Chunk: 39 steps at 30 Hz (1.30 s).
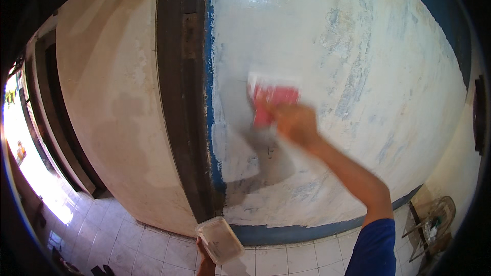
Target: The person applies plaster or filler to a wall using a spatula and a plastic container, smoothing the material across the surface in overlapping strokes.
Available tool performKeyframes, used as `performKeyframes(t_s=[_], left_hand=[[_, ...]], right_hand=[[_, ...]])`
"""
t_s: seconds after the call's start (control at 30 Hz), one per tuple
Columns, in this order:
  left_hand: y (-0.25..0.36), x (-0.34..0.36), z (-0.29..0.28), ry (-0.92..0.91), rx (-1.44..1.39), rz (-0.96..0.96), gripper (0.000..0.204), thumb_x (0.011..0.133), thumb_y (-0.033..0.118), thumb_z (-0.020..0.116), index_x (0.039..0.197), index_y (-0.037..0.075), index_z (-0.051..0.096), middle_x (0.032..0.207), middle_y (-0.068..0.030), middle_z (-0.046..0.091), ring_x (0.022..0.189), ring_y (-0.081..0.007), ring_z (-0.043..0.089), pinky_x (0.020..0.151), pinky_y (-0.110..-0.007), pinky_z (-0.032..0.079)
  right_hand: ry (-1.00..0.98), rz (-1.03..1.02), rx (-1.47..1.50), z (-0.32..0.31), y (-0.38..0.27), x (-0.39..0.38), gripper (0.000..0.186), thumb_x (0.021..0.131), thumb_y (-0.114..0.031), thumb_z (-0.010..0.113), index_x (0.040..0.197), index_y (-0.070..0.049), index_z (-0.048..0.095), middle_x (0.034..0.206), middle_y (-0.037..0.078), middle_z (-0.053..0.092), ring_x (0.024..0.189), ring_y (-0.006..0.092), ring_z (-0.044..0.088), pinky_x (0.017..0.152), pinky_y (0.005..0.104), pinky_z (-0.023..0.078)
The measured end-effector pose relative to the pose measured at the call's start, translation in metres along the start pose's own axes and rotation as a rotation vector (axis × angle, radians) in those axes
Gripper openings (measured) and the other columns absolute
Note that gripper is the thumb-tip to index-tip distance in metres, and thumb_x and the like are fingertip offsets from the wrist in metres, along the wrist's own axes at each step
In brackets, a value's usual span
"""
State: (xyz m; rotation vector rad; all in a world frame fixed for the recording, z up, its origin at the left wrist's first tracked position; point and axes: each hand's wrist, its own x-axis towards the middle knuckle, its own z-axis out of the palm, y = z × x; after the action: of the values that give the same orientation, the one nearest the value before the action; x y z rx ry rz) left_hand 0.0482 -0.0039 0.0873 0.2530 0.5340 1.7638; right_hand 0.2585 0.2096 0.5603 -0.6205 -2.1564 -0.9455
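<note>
We see right hand (296, 122) closed on red putty scraper (271, 103), blade on blue wall (358, 71) near door frame (181, 97). Left hand (205, 261) grips plastic tub (220, 239) low. We judge risk: tilted tub spilling filler onto tiled floor (138, 245); uneven pressure leaving ridges.

We see a red plastic scraper (273, 99) against a wall (358, 71) of patchy white filler over blue paint, glossy where wet at the top, rough and matt to the right. The near tub (220, 239) is cloudy translucent plastic. The floor tiles (148, 245) look smooth and glazed.
</note>
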Motion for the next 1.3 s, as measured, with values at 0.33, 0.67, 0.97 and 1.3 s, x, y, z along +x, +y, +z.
performKeyframes(t_s=[0.33, 0.67, 0.97, 1.3], left_hand=[[-0.003, 0.002, 0.013, 0.039, 0.007, 0.000, 0.082, 0.076, 0.064, 0.055, 0.137, 0.011, 0.043, 0.125, -0.0121, 0.055, 0.108, -0.0328, 0.056, 0.088, -0.049, 0.050], [-0.008, 0.001, 0.019, 0.026, 0.076, 0.057, 0.084, 0.076, 0.069, 0.052, 0.136, 0.011, 0.045, 0.126, -0.0144, 0.055, 0.107, -0.0349, 0.057, 0.088, -0.051, 0.050], [-0.004, 0.004, 0.025, -0.059, 0.025, -0.022, 0.083, 0.074, 0.066, 0.055, 0.135, 0.010, 0.045, 0.125, -0.0127, 0.055, 0.108, -0.0326, 0.056, 0.087, -0.049, 0.050], [0.005, 0.000, 0.016, 0.017, 0.022, 0.025, 0.083, 0.075, 0.067, 0.054, 0.136, 0.011, 0.045, 0.126, -0.0130, 0.055, 0.110, -0.0334, 0.055, 0.088, -0.050, 0.050]], right_hand=[[0.250, 0.309, -0.328, -0.128, 0.172, 0.181, 0.060, 0.074, -0.011, 0.057, 0.127, -0.039, 0.057, 0.086, 0.011, 0.069, 0.079, 0.0316, 0.066, 0.069, 0.0405, 0.052], [-0.013, 0.152, -0.072, -0.028, 0.075, 0.067, 0.069, 0.071, -0.014, 0.061, 0.136, -0.033, 0.049, 0.084, 0.005, 0.067, 0.075, 0.0269, 0.065, 0.061, 0.0374, 0.050], [0.002, -0.096, 0.113, 0.090, -0.081, -0.123, 0.056, 0.082, -0.013, 0.054, 0.137, -0.017, 0.048, 0.079, 0.005, 0.063, 0.063, 0.0203, 0.062, 0.055, 0.0323, 0.050], [0.160, 0.101, -0.028, -0.037, 0.030, 0.097, 0.063, 0.078, -0.013, 0.057, 0.136, -0.037, 0.048, 0.093, 0.003, 0.070, 0.072, 0.0250, 0.066, 0.059, 0.0357, 0.051]])
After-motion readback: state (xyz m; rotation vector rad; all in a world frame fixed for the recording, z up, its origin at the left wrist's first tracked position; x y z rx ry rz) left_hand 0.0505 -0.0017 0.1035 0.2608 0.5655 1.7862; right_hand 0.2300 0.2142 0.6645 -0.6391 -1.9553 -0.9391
